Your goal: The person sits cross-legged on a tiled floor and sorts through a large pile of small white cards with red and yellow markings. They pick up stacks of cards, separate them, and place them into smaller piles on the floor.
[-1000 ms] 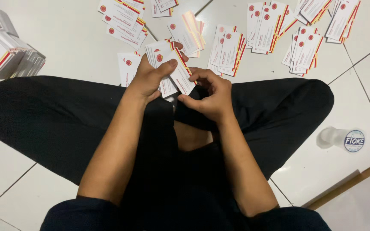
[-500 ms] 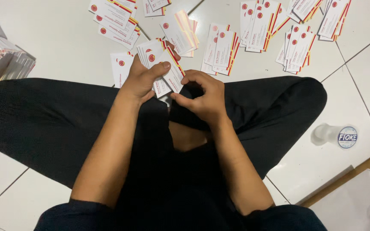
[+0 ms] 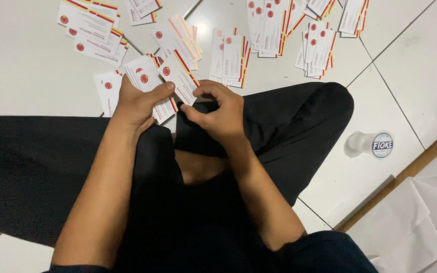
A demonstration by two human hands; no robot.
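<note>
Sitting cross-legged on the white tiled floor (image 3: 36, 65), the person has the left hand (image 3: 140, 101) clamped on a fanned stack of cards (image 3: 170, 81), while the right hand (image 3: 221, 114) pinches its lower corner; more card piles (image 3: 274, 28) lie ahead.

Fanned stack of white cards (image 3: 165, 81) with red dots and red-yellow stripes, gripped in left hand (image 3: 137, 103), top card pinched by right hand (image 3: 218, 111).
</note>
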